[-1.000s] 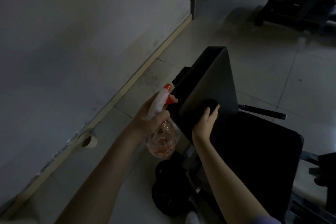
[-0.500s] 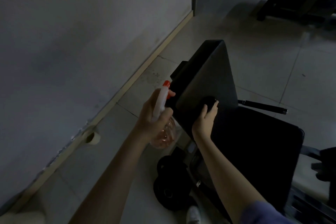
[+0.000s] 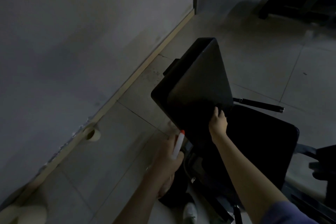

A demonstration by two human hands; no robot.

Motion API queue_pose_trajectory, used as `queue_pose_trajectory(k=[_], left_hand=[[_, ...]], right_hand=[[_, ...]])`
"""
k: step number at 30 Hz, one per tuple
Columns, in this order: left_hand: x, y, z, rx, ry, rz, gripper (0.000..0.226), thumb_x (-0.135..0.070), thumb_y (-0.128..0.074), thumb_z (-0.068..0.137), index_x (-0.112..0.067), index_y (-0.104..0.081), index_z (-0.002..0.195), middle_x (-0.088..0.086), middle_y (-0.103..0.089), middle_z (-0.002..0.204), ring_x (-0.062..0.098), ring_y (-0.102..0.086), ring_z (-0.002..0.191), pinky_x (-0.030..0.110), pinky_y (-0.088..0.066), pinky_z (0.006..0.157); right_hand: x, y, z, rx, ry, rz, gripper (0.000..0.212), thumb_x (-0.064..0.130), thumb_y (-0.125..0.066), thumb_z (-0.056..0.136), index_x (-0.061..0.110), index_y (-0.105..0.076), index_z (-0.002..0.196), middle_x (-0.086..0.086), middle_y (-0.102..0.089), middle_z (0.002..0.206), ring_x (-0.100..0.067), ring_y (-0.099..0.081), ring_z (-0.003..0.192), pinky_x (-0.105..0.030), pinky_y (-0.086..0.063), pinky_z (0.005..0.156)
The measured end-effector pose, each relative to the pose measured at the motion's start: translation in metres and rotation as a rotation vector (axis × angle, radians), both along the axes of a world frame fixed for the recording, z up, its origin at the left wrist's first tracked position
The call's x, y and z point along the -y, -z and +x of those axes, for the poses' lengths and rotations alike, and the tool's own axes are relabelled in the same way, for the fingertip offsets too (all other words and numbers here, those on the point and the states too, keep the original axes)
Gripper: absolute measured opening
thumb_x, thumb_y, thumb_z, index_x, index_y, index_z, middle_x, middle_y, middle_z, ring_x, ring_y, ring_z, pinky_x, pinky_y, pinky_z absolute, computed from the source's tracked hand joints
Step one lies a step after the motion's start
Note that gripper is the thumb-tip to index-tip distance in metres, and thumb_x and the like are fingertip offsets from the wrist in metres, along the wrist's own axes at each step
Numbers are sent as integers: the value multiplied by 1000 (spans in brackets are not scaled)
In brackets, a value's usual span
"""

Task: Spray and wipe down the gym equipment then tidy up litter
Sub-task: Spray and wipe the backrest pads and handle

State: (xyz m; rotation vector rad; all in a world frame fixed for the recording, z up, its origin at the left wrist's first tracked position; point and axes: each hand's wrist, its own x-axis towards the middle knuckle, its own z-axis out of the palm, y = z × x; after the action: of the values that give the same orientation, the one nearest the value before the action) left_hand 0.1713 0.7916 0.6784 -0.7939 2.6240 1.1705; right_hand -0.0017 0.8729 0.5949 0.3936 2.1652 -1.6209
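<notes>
Grey wall [image 3: 72, 42], pale skirting strip [image 3: 138, 78] along its foot, round pipe stub [image 3: 91, 133] against it, tiled floor [image 3: 272, 51], white shoe [image 3: 190, 212] at the bottom edge

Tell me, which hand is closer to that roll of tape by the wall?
Left. The left hand, gripping the spray bottle, is right of the roll of tape, over the floor. The right hand is farther right, holding a dark cloth on the black backrest pad.

Weight bench [image 3: 200, 82] on tiled floor [image 3: 263, 56]
</notes>
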Motion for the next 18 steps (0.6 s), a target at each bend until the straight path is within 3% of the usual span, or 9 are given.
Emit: queue_pose_trajectory(k=[3,5,7,9,11,12,15,18], left_hand=[[-12,12,-15,76,-4,-58,46,-12,-48,89,-10,-45,135,19,-58,112,26,-59,96,31,-48,83],[-17,13,-26,95,-41,-44,39,-9,-46,90,-5,-49,128,22,-59,100,30,-60,86,29,-48,70],[-20,11,-39,81,-64,-76,29,-10,-45,89,6,-52,112,10,-52,72,19,-51,60,20,-36,52],[-23,7,-51,85,-52,-127,21,-13,-43,90,3,-51,102,2,-44,69,13,-41,57,22,-29,50],[-27,1,-64,90,-86,-102,14,-19,-42,94,-8,-50,90,0,-47,70,11,-44,56,18,-31,47],[-28,-1,-70,80,-85,-86,14,-20,-41,95,-11,-51,90,-1,-49,72,8,-45,56,14,-32,46],[-31,-10,-91,64,-18,-37,27,-17,-42,95,-13,-50,120,-2,-52,90,8,-54,76,17,-39,63],[-32,-23,-109,103,-14,-20,25,-15,-44,94,-9,-51,117,-2,-50,86,11,-52,76,21,-41,65]], right_hand=[[-18,5,0,29,17,12,46,32,-34,102,4,-44,137,-18,-48,137,-33,-44,127,-31,-35,97],[-25,9,1,32,21,17,45,34,-35,102,5,-48,133,-18,-52,133,-34,-47,123,-34,-37,99],[-30,13,-1,45,27,12,47,37,-35,101,6,-50,133,-17,-54,131,-34,-49,121,-41,-39,103],[-32,15,-3,63,29,11,49,42,-35,99,9,-50,133,-16,-55,131,-34,-51,120,-47,-40,103],[-33,19,-5,75,30,14,50,45,-36,98,10,-51,131,-15,-57,128,-33,-54,117,-50,-43,100],[-33,22,-7,73,29,17,50,46,-36,97,12,-51,130,-15,-58,125,-33,-56,114,-51,-44,99],[-36,21,-11,88,39,19,49,46,-37,97,12,-53,128,-14,-61,121,-33,-58,110,-51,-46,97],[-38,18,-17,96,44,4,46,43,-37,98,9,-55,124,-15,-62,116,-34,-59,107,-49,-47,95]])
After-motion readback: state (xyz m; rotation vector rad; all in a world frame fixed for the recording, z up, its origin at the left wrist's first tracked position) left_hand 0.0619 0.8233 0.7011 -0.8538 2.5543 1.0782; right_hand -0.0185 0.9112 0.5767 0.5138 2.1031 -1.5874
